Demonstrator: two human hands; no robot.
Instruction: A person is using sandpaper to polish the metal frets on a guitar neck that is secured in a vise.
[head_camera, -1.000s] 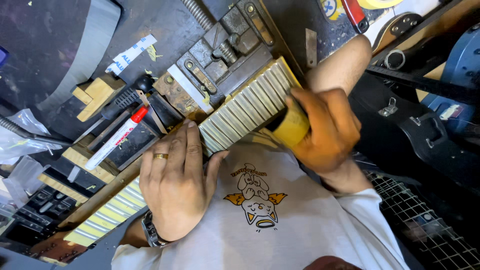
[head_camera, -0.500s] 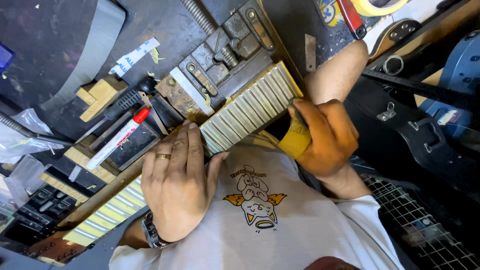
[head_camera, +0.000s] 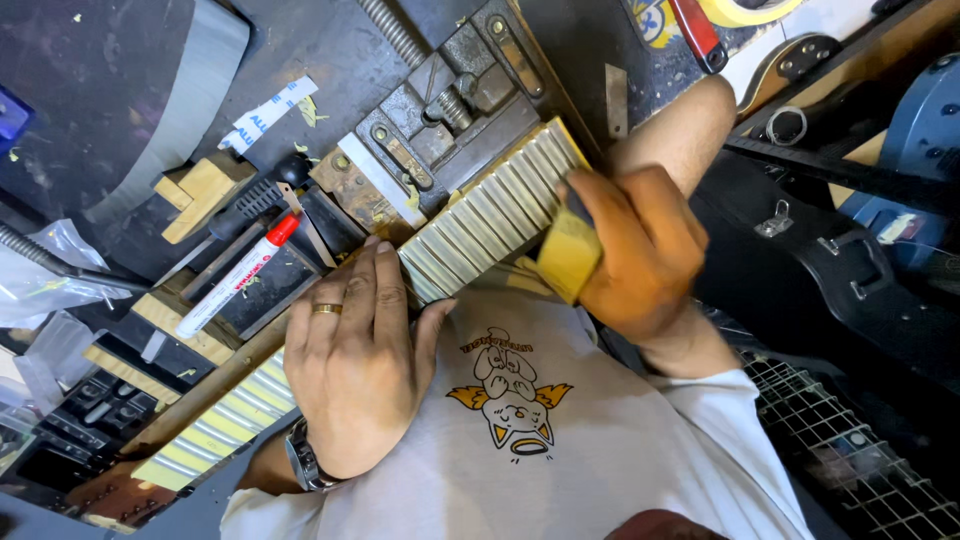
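A long fretted guitar neck (head_camera: 490, 215) covered in pale yellow tape lies diagonally, clamped in a rusty metal bench vise (head_camera: 440, 110). My left hand (head_camera: 360, 360), with a ring and a wristwatch, lies flat on the middle of the neck and presses it down. My right hand (head_camera: 635, 250) grips a small yellow block (head_camera: 568, 255) and holds it against the near edge of the neck at its upper end. The stretch of neck under my left hand is hidden.
A red-capped white marker (head_camera: 240, 272), wooden blocks (head_camera: 195, 190) and dark tools lie left of the vise. A dark guitar case (head_camera: 830, 260) and a wire grid (head_camera: 860, 470) are on the right. A tape roll (head_camera: 750, 10) sits at the top.
My right hand has slid the yellow block a little along the neck's edge and shows motion blur. My left hand has stayed pressed on the neck.
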